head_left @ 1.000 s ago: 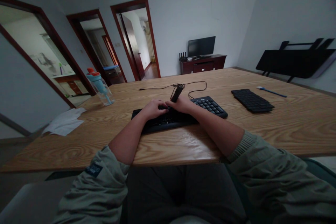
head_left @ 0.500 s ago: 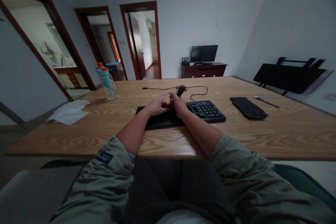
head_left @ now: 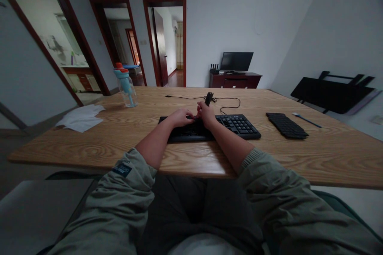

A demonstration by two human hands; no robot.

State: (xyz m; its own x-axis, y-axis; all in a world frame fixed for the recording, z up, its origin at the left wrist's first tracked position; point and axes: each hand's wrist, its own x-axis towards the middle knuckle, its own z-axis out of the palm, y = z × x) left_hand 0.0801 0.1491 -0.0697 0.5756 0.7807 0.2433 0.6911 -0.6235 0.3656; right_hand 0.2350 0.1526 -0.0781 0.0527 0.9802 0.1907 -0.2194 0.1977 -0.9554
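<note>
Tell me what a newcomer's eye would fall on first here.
Most likely the right hand, wrapped around a black handle that pokes up over the black keyboard, with the left hand bent close beside it. Next, probably, the red-capped clear bottle standing toward the back left of the wooden table, and the crumpled white sheets lying nearer on that side.

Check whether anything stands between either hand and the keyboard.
Nothing visible does: the left hand is over the keyboard, and the right hand, also over it, grips a black tool. The cable lies beyond the keyboard. What is beneath the hands is hidden.
</note>
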